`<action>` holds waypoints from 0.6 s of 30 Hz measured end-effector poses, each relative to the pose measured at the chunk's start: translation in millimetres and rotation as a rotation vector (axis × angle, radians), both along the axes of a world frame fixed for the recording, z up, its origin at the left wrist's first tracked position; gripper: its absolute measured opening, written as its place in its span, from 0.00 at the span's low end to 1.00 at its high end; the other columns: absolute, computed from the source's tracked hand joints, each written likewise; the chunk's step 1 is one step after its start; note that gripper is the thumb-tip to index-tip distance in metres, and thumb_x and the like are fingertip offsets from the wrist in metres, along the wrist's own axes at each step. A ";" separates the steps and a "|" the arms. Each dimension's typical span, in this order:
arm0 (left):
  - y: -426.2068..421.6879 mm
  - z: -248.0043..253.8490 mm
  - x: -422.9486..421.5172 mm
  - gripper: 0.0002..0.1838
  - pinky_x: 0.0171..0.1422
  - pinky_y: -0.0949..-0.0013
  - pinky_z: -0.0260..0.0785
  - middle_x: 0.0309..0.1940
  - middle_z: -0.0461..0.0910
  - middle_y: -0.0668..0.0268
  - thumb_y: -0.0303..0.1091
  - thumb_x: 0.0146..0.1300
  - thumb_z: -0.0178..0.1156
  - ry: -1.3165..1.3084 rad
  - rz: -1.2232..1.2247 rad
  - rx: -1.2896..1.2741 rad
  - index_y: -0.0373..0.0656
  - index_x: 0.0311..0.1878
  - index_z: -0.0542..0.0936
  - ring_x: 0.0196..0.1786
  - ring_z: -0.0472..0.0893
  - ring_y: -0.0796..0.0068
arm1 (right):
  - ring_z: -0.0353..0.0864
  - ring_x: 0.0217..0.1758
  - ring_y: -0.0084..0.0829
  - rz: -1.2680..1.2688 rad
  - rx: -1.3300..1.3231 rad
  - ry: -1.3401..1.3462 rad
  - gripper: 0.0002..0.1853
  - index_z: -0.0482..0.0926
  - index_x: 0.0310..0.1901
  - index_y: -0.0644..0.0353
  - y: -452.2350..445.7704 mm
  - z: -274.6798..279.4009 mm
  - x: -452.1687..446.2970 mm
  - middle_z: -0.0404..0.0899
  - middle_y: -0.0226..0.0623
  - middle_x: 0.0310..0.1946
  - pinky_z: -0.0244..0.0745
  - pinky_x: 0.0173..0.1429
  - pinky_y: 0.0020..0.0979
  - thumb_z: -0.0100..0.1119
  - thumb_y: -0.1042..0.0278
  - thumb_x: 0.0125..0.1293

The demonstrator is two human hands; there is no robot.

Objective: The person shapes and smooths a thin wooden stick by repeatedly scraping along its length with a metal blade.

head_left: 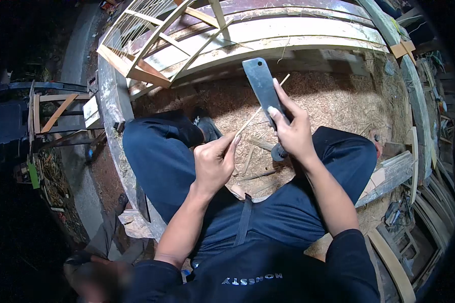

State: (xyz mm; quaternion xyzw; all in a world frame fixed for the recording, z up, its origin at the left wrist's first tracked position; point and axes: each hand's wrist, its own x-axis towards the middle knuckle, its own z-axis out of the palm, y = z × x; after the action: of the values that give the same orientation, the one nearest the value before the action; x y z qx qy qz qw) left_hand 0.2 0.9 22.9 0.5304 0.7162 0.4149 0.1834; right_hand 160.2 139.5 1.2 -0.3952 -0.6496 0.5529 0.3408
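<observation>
My left hand (215, 160) pinches the lower end of a thin wooden stick (250, 120), which slants up and to the right. In my right hand (292, 123) is a flat grey metal blade (260, 81) with a small hole near its top corner. The blade lies across the stick, and the stick's far tip shows beyond my right fingers. Both hands are above my lap, over a floor covered in shavings (333, 101).
A wooden frame with thin rods (156, 38) rests on pale planks (288, 38) ahead. Timber beams (417, 108) run along the right. Wood pieces (247, 160) lie between my legs. Another person (93, 278) is at the lower left.
</observation>
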 end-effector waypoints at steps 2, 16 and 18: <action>4.6 1.5 4.1 0.06 0.35 0.71 0.77 0.29 0.88 0.51 0.23 0.67 0.68 -0.012 0.042 -0.014 0.33 0.45 0.89 0.29 0.89 0.72 | 0.85 0.59 0.31 0.081 -0.033 -0.068 0.34 0.69 0.78 0.46 -7.9 -1.3 -0.5 0.82 0.53 0.64 0.78 0.63 0.30 0.58 0.81 0.71; 3.5 0.4 4.1 0.06 0.37 0.70 0.79 0.32 0.89 0.51 0.21 0.65 0.68 0.025 -0.012 -0.029 0.33 0.44 0.89 0.33 0.91 0.67 | 0.85 0.57 0.27 0.048 -0.061 0.015 0.34 0.68 0.78 0.49 -4.5 -3.3 1.8 0.80 0.46 0.68 0.79 0.61 0.27 0.59 0.80 0.72; 3.4 0.2 1.9 0.07 0.37 0.71 0.79 0.31 0.88 0.50 0.21 0.65 0.68 0.026 0.002 -0.011 0.33 0.45 0.89 0.33 0.91 0.67 | 0.86 0.55 0.27 0.122 0.165 -0.015 0.34 0.68 0.78 0.47 -12.1 -4.1 -2.8 0.80 0.46 0.68 0.79 0.59 0.27 0.60 0.79 0.72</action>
State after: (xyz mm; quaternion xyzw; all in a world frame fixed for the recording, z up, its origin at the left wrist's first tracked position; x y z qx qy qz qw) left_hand 2.1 4.3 23.0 0.5341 0.7211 0.4044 0.1765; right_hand 157.4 127.5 -2.8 -0.3298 -0.7183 0.5142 0.3331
